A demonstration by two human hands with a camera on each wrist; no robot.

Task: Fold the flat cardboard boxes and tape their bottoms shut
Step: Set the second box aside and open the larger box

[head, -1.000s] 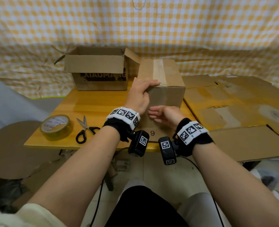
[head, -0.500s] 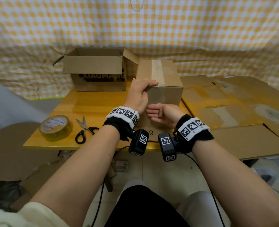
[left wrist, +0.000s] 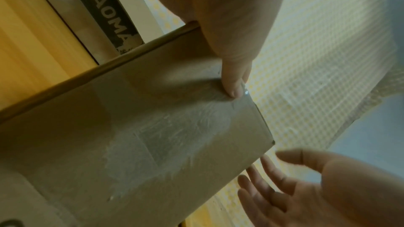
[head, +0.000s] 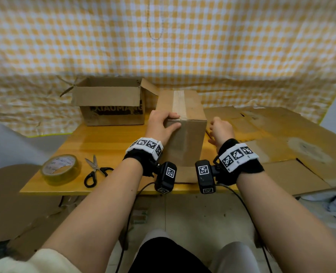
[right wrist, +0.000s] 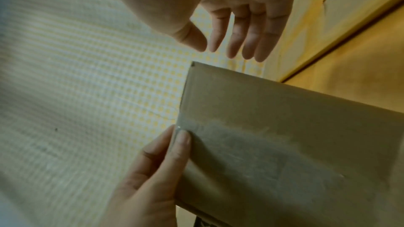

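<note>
Taped box (head: 185,125) upright on desk (head: 96,140); left hand (head: 161,125) clasping near top edge, right hand (head: 221,129) spread, just right, apart.

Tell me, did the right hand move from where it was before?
Yes. The right hand left the front face of the taped box and swung out past the box's right edge, over the flat cardboard. It touches nothing now.

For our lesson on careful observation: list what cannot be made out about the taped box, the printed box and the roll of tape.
- Taped box: its underside, hidden against the table in the head view.
- Printed box: full lettering, covered by its own folded-down flap in the head view, cut off in the left wrist view.
- Tape roll: label writing, too small.
</note>
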